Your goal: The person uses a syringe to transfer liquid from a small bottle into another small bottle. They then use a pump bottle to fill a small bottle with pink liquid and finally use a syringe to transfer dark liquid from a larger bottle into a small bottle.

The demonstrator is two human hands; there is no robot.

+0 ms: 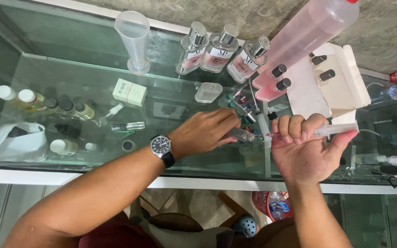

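The left hand (205, 133) gripped a small clear glass vial (243, 134) sideways above the glass bench (70, 78), so the right hand's (306, 149) clenched clear plastic syringe (334, 130) met its mouth.

landmark: measuring cup (134, 39) on glass counter (70, 78) | right of it: three perfume bottles (220, 51) in a row | further right: open carton (331, 82) holding vials | before it: small box (129, 92) | left-front: row of small bottles (47, 103)
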